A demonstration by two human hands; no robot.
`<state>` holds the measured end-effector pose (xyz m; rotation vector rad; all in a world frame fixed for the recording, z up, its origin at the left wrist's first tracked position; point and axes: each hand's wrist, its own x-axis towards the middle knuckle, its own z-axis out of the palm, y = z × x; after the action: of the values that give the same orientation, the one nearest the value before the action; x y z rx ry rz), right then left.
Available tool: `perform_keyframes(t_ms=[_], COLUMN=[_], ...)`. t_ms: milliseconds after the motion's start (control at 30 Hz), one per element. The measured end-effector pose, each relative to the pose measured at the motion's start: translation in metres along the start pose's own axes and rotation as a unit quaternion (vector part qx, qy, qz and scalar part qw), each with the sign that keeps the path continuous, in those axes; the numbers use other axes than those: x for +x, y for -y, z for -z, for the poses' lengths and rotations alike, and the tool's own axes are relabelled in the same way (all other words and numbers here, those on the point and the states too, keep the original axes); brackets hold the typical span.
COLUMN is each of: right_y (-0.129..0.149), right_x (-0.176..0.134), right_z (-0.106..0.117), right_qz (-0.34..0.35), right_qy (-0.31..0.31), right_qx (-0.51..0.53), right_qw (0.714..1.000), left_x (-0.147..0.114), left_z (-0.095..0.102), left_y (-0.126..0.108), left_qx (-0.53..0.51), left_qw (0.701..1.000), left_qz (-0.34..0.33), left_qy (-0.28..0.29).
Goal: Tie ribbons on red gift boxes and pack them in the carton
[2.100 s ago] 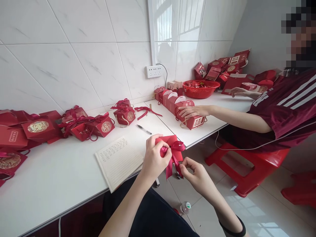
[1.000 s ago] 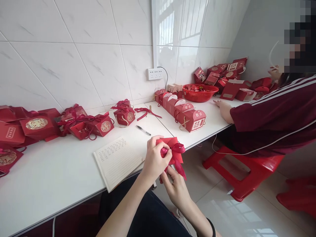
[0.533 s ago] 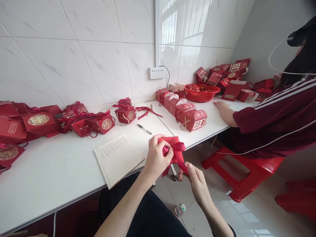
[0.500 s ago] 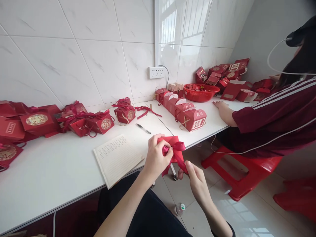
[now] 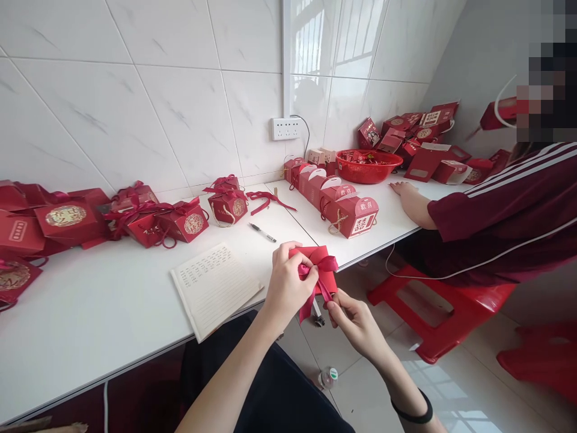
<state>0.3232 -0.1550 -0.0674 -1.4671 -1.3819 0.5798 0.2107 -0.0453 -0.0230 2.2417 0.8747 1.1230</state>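
A small red gift box (image 5: pixel 330 280) is held up just off the table's front edge, with a dark pink ribbon (image 5: pixel 327 263) tied in a bow on top. My left hand (image 5: pixel 293 278) pinches the ribbon at the bow's knot and steadies the box from its left side. Below and to the right, my right hand (image 5: pixel 354 319) is closed on a ribbon tail by the box's lower right corner. Another ribbon tail hangs down between the hands. The far side of the box is hidden.
On the white table (image 5: pixel 112 307) lie a notebook (image 5: pixel 216 288), a pen (image 5: pixel 262 233) and loose ribbons (image 5: pixel 270 201). Finished boxes (image 5: pixel 184 221) crowd the left; a box row (image 5: pixel 356 216) and red basket (image 5: pixel 368 170) stand right. A co-worker (image 5: pixel 505 222) sits on a red stool (image 5: pixel 446 307).
My right hand has drawn in toward the box's lower right corner, along the ribbon tail. My left hand keeps its pinch at the knot. The co-worker has raised a red box.
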Motion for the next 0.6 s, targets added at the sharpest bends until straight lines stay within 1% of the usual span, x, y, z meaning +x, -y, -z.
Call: perform_keyframes(t_ms=[67,133,167,200,300,333,367,433,500,567,600], right_y=[0.001,0.001,0.002,0.002,0.006,0.008,0.010,0.013,0.014,0.012,0.011], right_x=[0.002,0.005,0.007,0.010,0.025,0.031,0.038,0.052,0.062,0.067,0.067], right_z=[0.005,0.013,0.018,0.023,0.036,0.038,0.038,0.036,0.029,0.020,0.015], right_qz=[-0.003,-0.015,-0.022,-0.028,-0.027,-0.021,-0.014,-0.004,-0.003,-0.012,-0.021], right_qy=[0.024,0.064,0.065,0.042,-0.100,-0.121,-0.119,-0.089,-0.080,-0.092,-0.103], right_qx=[-0.003,-0.001,0.001,0.001,-0.036,-0.056,-0.075,-0.099,-0.097,-0.068,-0.044], right_qw=[1.000,0.998,0.998,0.999,0.994,0.991,0.990,0.991,0.992,0.993,0.993], left_x=[0.001,0.002,0.002,0.003,0.004,0.005,0.005,0.003,0.001,-0.003,-0.004], left_z=[0.000,0.000,0.000,0.000,0.001,0.001,0.001,0.000,-0.002,-0.003,-0.004], left_y=[0.000,0.001,0.001,0.002,0.003,0.004,0.005,0.006,0.007,0.008,0.008], left_qx=[-0.005,-0.008,-0.010,-0.011,-0.010,-0.008,-0.007,-0.009,-0.011,-0.008,-0.003], left_qw=[1.000,1.000,1.000,1.000,1.000,1.000,1.000,1.000,1.000,0.998,0.996], left_qz=[0.007,0.006,0.004,0.004,0.007,0.007,0.006,-0.006,-0.023,-0.023,-0.008], left_qy=[0.005,0.007,0.007,0.007,0.009,0.011,0.013,0.016,0.001,-0.052,-0.085])
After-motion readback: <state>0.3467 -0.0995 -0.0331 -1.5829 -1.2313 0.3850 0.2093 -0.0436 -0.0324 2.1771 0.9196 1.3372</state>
